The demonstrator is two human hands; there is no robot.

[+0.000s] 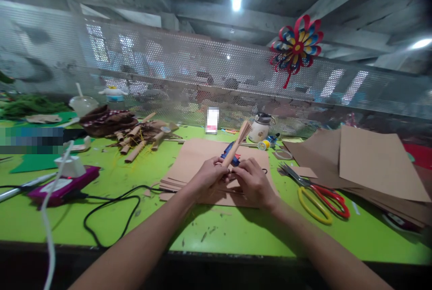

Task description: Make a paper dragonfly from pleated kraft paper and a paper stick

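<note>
My left hand (214, 175) is closed around a rolled strip of brown paper (236, 147), which tilts up to the right and fans into thin fringes at its top. Fingers bent and pressed together, my right hand (254, 180) pinches at the lower end of that roll. The fingertips of both hands meet there and hide the end. Directly behind lies a blue tool with a red part (230, 151), perhaps a glue gun, partly covered by the roll. Under my hands is a stack of brown paper sheets (192, 159) on the green table (151, 231).
Scissors (319, 195) with yellow and red handles lie right, beside brown sheets (378, 159). A purple power strip (64, 186) and a black cable (113, 198) are left. Several finished paper rolls (137, 150) lie behind them. A jar (259, 128) and yellow spool (263, 145) stand behind.
</note>
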